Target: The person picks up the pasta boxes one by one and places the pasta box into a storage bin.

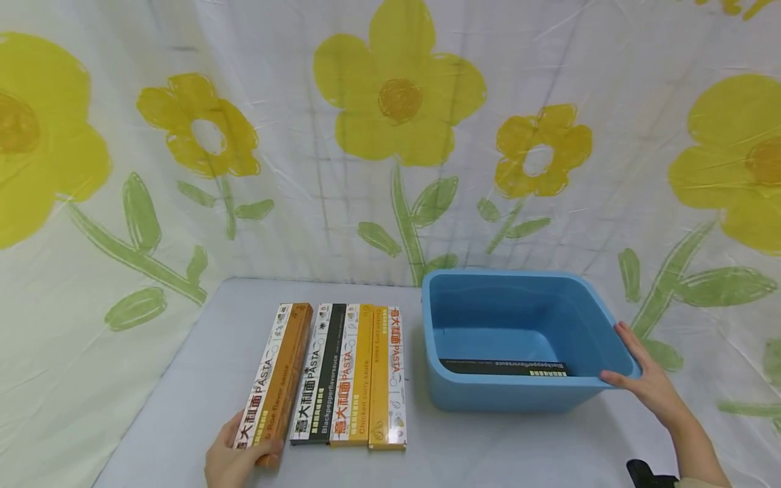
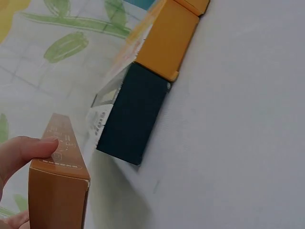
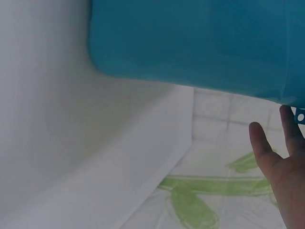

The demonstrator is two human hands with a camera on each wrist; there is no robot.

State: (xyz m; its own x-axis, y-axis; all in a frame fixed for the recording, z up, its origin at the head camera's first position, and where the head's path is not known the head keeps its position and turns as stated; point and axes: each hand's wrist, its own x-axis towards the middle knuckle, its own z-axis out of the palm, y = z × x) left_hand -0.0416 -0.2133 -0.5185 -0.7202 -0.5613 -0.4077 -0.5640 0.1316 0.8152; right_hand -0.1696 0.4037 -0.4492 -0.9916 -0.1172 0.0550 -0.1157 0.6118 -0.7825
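My left hand (image 1: 232, 454) grips the near end of a brown pasta box (image 1: 287, 366); its thumb presses on the brown side in the left wrist view. The box's near end is turned to the left of the row beside it. That row holds a black pasta box (image 1: 320, 373) and two yellow pasta boxes (image 1: 361, 379), lying side by side. At the near right corner of a blue plastic bin (image 1: 506, 396), my right hand (image 1: 653, 386) rests on the rim with spread, fairly straight fingers. Inside the bin lies another black pasta box (image 1: 503, 367) along the near wall.
A pale cloth covers the table (image 1: 183, 407). Behind it hangs a white curtain (image 1: 287, 224) printed with yellow flowers. A black object (image 1: 643, 474) shows by the right forearm at the bottom edge. The bin stands right of the row of boxes.
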